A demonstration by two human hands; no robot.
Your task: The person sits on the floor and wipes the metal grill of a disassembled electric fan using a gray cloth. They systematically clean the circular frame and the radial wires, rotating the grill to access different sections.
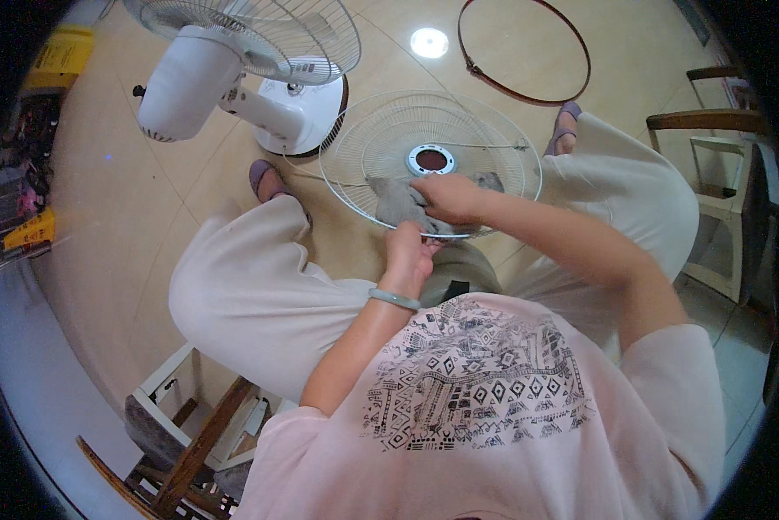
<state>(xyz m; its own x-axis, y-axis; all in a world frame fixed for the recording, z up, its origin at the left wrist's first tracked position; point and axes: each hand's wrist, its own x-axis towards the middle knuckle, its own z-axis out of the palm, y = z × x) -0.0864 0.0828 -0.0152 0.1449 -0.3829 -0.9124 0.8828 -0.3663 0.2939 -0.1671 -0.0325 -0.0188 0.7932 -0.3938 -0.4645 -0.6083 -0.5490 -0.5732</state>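
Note:
A round wire fan grille (pixel 389 123) with a ringed hub (pixel 431 159) is held in front of me, between my knees. My left hand (pixel 410 247) grips its near rim. A grey cloth (pixel 396 201) lies bunched against the wires near that rim. My right hand (pixel 451 198) has its fingers closed on the cloth and presses it to the grille below the hub. Part of the cloth shows beyond my right wrist.
A white electric fan (pixel 191 84) stands on the tiled floor at the upper left, its round base (pixel 305 117) beside the grille. A brown hoop (pixel 526 101) lies at the upper right. Wooden chairs (pixel 721 214) stand at right and lower left. Yellow boxes (pixel 28 229) line the left.

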